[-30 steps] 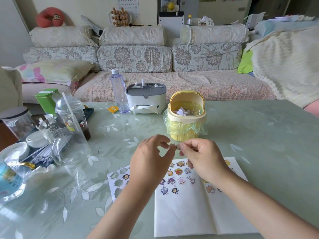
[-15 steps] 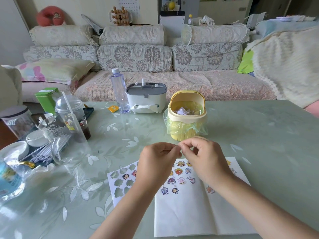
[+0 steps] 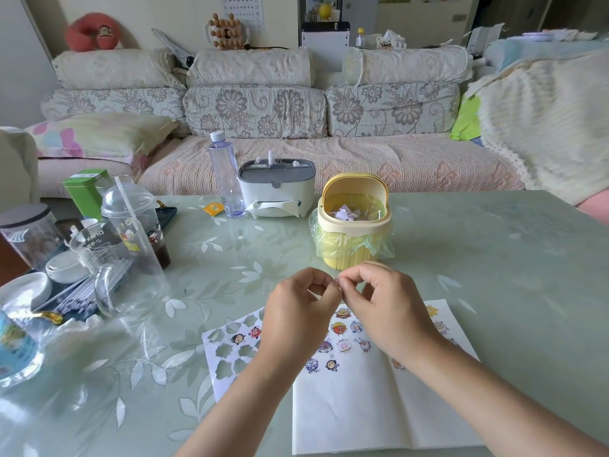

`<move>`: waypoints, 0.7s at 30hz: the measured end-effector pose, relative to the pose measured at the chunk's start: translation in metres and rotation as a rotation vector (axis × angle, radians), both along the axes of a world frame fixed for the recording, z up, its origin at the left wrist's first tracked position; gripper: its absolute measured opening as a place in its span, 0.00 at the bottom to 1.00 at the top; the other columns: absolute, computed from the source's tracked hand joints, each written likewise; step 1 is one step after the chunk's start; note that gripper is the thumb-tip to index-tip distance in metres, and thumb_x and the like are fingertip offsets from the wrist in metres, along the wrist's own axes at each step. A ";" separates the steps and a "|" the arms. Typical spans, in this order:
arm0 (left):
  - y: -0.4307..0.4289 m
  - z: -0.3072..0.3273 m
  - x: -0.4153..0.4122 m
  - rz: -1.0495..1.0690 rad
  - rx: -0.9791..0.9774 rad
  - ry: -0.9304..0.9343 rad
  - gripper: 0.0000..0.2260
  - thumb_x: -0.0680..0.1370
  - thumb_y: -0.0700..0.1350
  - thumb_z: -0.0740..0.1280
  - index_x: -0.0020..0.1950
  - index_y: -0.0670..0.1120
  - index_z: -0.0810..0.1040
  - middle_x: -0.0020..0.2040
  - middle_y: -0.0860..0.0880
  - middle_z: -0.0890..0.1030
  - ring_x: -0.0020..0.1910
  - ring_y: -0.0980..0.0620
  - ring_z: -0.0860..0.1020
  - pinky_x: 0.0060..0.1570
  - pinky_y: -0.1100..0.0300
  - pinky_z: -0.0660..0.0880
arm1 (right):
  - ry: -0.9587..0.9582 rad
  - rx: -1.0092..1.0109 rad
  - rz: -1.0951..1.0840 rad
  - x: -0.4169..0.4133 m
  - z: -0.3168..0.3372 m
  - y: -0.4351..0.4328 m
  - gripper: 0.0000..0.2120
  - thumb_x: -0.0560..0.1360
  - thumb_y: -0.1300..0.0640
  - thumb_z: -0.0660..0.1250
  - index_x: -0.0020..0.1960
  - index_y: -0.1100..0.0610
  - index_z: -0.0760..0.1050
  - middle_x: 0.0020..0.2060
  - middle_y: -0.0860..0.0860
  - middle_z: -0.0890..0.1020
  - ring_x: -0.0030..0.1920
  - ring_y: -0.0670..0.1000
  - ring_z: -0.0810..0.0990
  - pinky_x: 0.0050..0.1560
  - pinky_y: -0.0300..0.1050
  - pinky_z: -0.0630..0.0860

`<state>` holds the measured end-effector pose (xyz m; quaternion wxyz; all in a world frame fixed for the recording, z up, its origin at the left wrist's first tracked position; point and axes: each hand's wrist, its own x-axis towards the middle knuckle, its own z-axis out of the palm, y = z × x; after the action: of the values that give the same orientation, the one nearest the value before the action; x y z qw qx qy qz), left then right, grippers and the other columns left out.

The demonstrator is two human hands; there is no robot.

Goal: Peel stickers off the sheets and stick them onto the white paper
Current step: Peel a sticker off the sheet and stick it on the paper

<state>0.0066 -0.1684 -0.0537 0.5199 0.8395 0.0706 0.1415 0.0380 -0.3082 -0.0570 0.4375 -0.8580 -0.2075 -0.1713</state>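
Hands [image 3: 337,286] pinching small bit [image 3: 336,283], white paper [image 3: 346,417] below

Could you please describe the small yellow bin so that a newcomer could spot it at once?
Start at the green table and look to its middle, just right of the white and grey tissue box. The yellow bin stands there; unlike its neighbours it is lined with a plastic bag and holds paper scraps.

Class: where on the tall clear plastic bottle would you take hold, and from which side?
Probably around the middle of the tall clear plastic bottle, coming from the camera's left: it stands upright and slim, and the white-and-grey tissue box crowds its right side.
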 end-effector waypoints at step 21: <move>0.016 -0.002 0.006 -0.196 -0.138 0.036 0.08 0.75 0.56 0.69 0.42 0.54 0.82 0.42 0.50 0.84 0.43 0.48 0.81 0.43 0.47 0.78 | 0.402 0.206 0.033 -0.002 0.015 -0.002 0.05 0.78 0.55 0.70 0.45 0.52 0.84 0.23 0.42 0.78 0.21 0.41 0.72 0.26 0.29 0.65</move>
<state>0.0125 -0.1528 -0.0557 0.5863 0.8071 0.0071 0.0696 0.0363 -0.3104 -0.0420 0.5580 -0.8222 -0.1115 -0.0102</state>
